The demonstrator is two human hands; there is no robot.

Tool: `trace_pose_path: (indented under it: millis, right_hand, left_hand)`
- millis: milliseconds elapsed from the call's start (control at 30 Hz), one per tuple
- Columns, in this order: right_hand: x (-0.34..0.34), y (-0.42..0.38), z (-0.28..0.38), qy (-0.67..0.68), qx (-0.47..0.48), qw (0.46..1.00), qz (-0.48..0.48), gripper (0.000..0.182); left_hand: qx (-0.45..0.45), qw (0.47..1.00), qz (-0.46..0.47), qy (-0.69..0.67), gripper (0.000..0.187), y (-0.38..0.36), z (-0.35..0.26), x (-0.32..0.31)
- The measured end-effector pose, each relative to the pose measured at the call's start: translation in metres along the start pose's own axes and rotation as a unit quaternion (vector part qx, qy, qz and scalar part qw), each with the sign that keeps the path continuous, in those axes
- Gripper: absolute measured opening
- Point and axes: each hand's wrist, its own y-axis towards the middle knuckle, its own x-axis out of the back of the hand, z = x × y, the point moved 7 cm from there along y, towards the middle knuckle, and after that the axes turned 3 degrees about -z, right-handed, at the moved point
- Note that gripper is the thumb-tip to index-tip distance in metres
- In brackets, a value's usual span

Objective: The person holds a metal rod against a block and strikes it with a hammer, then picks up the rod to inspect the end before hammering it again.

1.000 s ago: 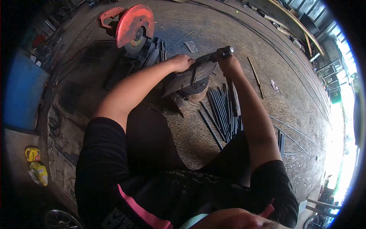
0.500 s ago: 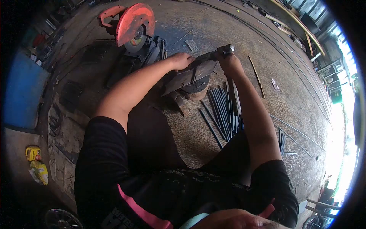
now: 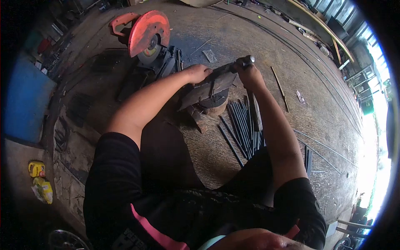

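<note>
A dark flat metal piece (image 3: 209, 86) lies tilted over a round wooden block (image 3: 217, 109). At its far left edge my left hand (image 3: 199, 73) is closed on the piece, with the fingertips partly hidden. My right hand (image 3: 249, 74) grips a hammer (image 3: 257, 112) near its metal head, at the piece's right end; the handle hangs down beside my forearm. Several dark metal rods (image 3: 241, 127) lie on the ground just below the block.
A red cut-off saw (image 3: 148, 33) stands at the upper left. Long thin rods (image 3: 321, 150) and a thin stick (image 3: 280, 88) lie to the right. A blue panel (image 3: 27, 100) and yellow containers (image 3: 36, 169) are at the far left.
The whole view has shifted slightly, so the saw, block and rods appear a little lower. Both hands keep their hold, with hardly any visible movement against the metal piece.
</note>
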Motion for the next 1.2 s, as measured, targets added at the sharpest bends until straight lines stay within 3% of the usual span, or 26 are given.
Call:
trace_pose_path:
  millis: [100, 167, 500, 1000, 1200]
  right_hand:
    - [0.000, 0.000, -0.007, -0.027, -0.028, 0.999, 0.006, 0.042]
    - [0.001, -0.003, -0.002, 0.001, 0.010, 1.000, -0.002, 0.041]
    - [0.009, -0.010, 0.011, -0.032, 0.025, 0.999, -0.019, 0.037]
    - [-0.005, 0.006, -0.010, 0.030, 0.005, 1.000, 0.000, 0.036]
    - [0.000, 0.002, -0.002, 0.035, 0.026, 0.999, -0.004, 0.041]
  left_hand:
    - [0.003, 1.000, 0.005, -0.008, 0.042, 0.001, 0.001, -0.002]
    - [-0.004, 1.000, -0.001, -0.005, 0.042, 0.006, 0.007, -0.004]
    - [0.005, 1.000, 0.005, 0.015, 0.041, -0.002, -0.004, 0.002]
    - [0.014, 1.000, 0.009, 0.018, 0.042, 0.002, 0.003, -0.001]
    - [-0.023, 1.000, -0.012, 0.015, 0.042, 0.006, 0.004, -0.001]
